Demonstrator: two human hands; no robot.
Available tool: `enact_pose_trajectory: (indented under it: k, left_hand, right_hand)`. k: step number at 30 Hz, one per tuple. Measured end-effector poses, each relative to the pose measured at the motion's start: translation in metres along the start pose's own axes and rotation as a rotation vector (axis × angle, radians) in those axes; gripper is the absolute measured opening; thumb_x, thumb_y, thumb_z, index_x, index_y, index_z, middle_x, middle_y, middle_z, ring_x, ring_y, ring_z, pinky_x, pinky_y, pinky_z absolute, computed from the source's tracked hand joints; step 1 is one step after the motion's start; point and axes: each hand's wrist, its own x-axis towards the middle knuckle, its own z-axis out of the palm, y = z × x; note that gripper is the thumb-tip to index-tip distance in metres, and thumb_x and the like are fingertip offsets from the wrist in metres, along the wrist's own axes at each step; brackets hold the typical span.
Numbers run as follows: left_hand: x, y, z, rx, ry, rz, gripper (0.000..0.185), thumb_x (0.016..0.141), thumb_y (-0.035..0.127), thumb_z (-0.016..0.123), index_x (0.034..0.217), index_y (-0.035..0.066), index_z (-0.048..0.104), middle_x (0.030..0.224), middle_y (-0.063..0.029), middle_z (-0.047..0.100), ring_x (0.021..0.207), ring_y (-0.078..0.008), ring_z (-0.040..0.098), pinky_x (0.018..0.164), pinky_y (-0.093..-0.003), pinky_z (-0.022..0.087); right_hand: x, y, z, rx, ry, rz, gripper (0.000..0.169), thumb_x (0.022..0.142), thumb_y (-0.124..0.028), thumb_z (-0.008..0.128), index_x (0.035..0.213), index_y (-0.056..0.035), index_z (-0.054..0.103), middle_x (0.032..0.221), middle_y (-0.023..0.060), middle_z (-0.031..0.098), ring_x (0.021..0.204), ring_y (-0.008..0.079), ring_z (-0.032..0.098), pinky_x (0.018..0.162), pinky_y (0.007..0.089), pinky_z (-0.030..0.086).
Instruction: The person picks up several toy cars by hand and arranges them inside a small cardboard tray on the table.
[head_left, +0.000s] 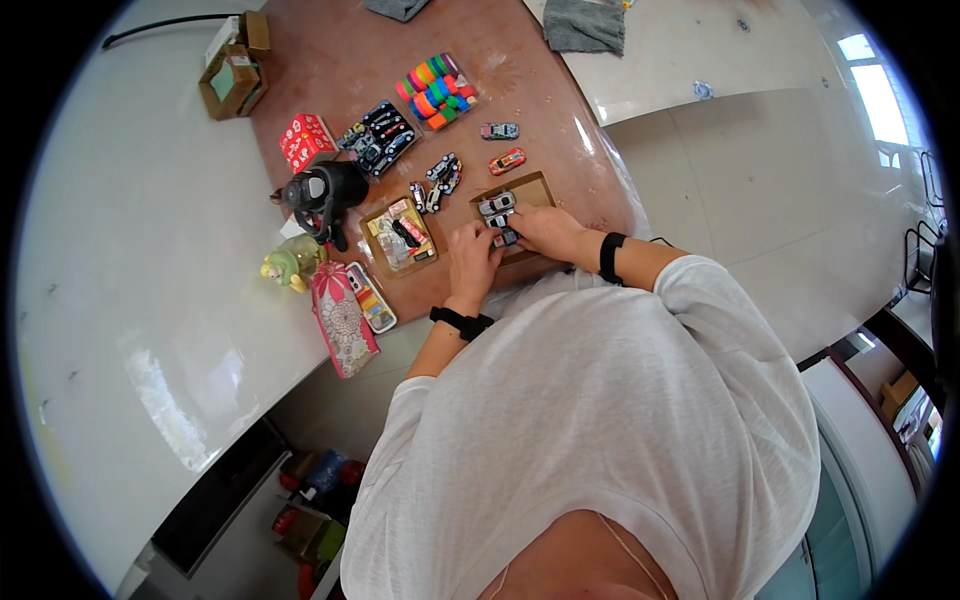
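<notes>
A shallow cardboard box (537, 184) lies at the near edge of the brown table, with several toy cars in it. At its top left is a silver toy car (497, 203); below that sits a white and dark toy car (499, 220), with the fingers of my right hand (551, 231) at its right end. My left hand (473, 259) reaches over the box's left side, fingertips at a dark toy car (505, 238). Whether either hand grips a car is not plain. Beyond the box lie a red and yellow toy car (507, 161) and a grey toy car (500, 131).
Left of the box are a loose group of toy cars (444, 174) and a small box of packets (395, 244). Farther off stand a tray of dark toy cars (381, 135), a tray of coloured blocks (441, 90) and a black bottle (334, 187).
</notes>
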Motion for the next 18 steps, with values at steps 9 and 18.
enact_pose_trajectory:
  k: [9,18]
  left_hand:
    - [0.000,-0.001,0.006,-0.010,0.026,-0.029,0.037,0.070,0.009,0.083,0.103,0.008,0.068,0.104,-0.0113,0.060,0.100,-0.0345,0.054,0.086,-0.0435,0.047]
    - [-0.001,0.003,-0.001,-0.084,0.031,-0.024,0.033,0.074,0.008,0.080,0.104,0.008,0.067,0.106,-0.0119,0.060,0.102,-0.0351,0.055,0.087,-0.0437,0.047]
  right_hand:
    - [0.013,0.001,-0.035,0.172,0.067,0.015,0.018,0.087,-0.016,0.068,0.099,-0.0042,0.064,0.100,0.0171,0.066,0.091,0.0381,0.068,0.081,0.0475,0.055]
    - [0.079,0.077,-0.066,0.055,0.213,0.175,0.017,0.086,-0.015,0.071,0.102,-0.0091,0.070,0.100,0.0142,0.066,0.095,0.0346,0.066,0.082,0.0455,0.053]
